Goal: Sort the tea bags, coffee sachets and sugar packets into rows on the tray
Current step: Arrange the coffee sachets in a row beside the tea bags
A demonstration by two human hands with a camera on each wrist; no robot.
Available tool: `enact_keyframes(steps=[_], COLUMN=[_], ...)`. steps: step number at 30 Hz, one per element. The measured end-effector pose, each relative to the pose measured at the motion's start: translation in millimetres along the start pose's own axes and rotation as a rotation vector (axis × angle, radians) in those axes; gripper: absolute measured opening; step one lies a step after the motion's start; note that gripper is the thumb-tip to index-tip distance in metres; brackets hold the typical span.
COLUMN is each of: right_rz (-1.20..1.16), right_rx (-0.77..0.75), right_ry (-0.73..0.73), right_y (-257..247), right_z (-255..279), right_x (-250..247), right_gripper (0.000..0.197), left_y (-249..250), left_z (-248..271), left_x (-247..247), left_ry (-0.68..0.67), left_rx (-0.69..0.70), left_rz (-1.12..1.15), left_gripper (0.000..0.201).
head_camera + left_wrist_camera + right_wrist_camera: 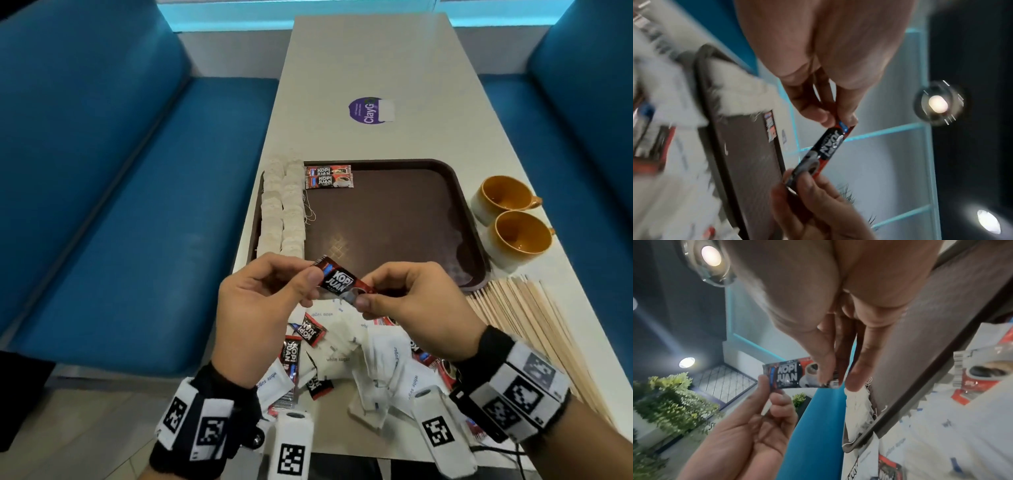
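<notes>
Both hands hold one red-and-black coffee sachet in the air above the near edge of the brown tray. My left hand pinches its left end and my right hand pinches its right end. The left wrist view shows the sachet stretched between the two pinches, and the right wrist view shows its printed face. On the tray, white tea bags lie in two columns along the left side. Two coffee sachets lie side by side at the far left. A mixed pile of sugar packets and coffee sachets lies on the table below my hands.
Two orange-lined cups stand right of the tray. Wooden stirrers fan out at the near right. A purple sticker marks the table beyond the tray. Blue benches flank the table.
</notes>
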State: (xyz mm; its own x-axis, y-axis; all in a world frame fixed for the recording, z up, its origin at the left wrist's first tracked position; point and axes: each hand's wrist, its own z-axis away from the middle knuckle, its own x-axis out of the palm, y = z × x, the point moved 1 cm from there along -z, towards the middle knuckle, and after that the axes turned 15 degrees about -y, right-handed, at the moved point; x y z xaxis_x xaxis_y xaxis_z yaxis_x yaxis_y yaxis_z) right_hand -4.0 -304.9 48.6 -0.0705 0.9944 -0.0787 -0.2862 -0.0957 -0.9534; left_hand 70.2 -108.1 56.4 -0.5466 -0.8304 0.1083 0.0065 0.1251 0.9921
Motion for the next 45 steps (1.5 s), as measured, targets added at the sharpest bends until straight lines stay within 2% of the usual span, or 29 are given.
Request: enact_keyframes(steps=[3,6,8,11,12,14,18,23,28,31,34,40,45], right_rz=[-0.047,-0.04,-0.024,-0.006,0.002,0.009,0.014,-0.006,-0.037,-0.086,-0.087,-0.076,-0.055], right_rx=[-0.013,-0.031,-0.038,-0.039,-0.034,-0.025,-0.009,-0.008,-0.015,-0.019,-0.015,0.004,0.011], right_ry=[-0.002,0.054,0.095,0.13,0.131,0.125,0.12,0.123,0.125,0.142,0.153,0.152,0.138], right_y=[-1,-5,-7,-10,-10,-9,-5,-5,-8,-11,-14,-14,-11], right_z=[3,4,4,2,1,-1,-4,-5,-8,-9,-9,-8,-9], right_x=[3,-3,-10,-17,-18,-19,-19,-18,-23,-26,-29,-29,-28], right_gripper=[0.006,0.008,0.009,0.006,0.005,0.004,0.007,0.009,0.011,0.011,0.011,0.011,0.011], left_y=[5,-6,-22,-40,-46,-52,-56,-60,-46,-35,-29,-20,-8], left_z=[-1,-4,-4,-3,-4,-7,-15,-26,-32,-32,-33,-29,-23], left_x=[-2,-15,-28,-35,-34,-33,-27,-23,-24,-23,-29,-36,-45], left_ry=[-0.012,-0.064,-0.181,-0.487,-0.588,-0.706,-0.769,-0.738,-0.573,-0.462,-0.337,-0.275,-0.165], left_rx=[0.022,-0.095,-0.181,-0.184,-0.19,-0.199,-0.126,-0.108,0.001,0.015,-0.042,-0.05,-0.08], left_rz=[-0.05,-0.089,-0.409,-0.993,-1.094,-1.229,-1.361,-1.283,-1.045,-0.875,-0.66,-0.501,-0.256], left_gripper=[0.014,0.018,0.024,0.043,0.05,0.062,0.055,0.044,0.017,0.019,0.025,0.021,0.019])
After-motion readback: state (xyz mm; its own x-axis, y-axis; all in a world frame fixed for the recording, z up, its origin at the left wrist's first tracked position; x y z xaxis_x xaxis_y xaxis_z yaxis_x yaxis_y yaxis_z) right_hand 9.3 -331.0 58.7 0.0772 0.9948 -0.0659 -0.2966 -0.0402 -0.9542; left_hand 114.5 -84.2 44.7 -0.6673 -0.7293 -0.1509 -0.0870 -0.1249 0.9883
